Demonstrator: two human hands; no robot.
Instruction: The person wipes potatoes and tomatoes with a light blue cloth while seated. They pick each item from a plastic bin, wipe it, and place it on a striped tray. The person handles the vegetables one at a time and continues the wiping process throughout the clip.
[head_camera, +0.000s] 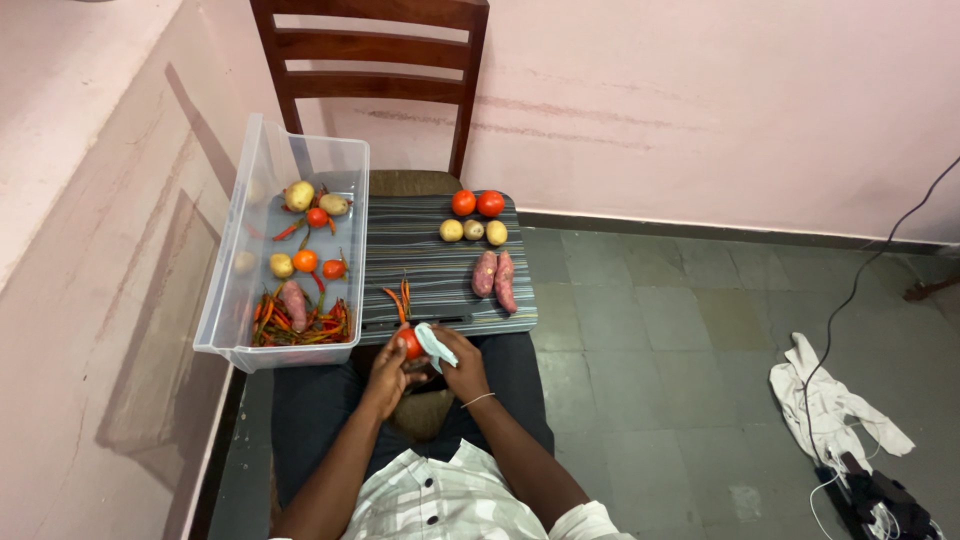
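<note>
- Left hand (388, 372): fingers curled around a round red tomato (410, 343), held over the lap; the fruit sits at the fingertips, partly hidden by them.
- Right hand (462, 368): fingers closed on a small pale blue-white cloth (433, 344), pressed against the right side of the held tomato. Thin bracelet at the wrist.
- Both hands touch at the tomato, just short of the near edge of a striped grey rectangular board (430, 262) lying on the seat of a dark wooden chair (372, 50).
- Just beyond the fingertips, on the board's near edge: a few thin red and orange chilli peppers (399, 298).
- Farther beyond the right fingers, mid-board: two pinkish sweet potatoes (495, 277) side by side, touching.
- Past those: three small yellow potatoes (473, 231) in a row, then two red tomatoes on the board (476, 203) at the far edge.
- Left of the left fingers, and beyond: clear plastic rectangular tub (232, 232) alongside the board, holding potatoes, tomatoes, one sweet potato and a heap of chillies at its near end.
- Well right of the hands, on the grey tiled floor: crumpled white rag (830, 405), black cable beside it.
</note>
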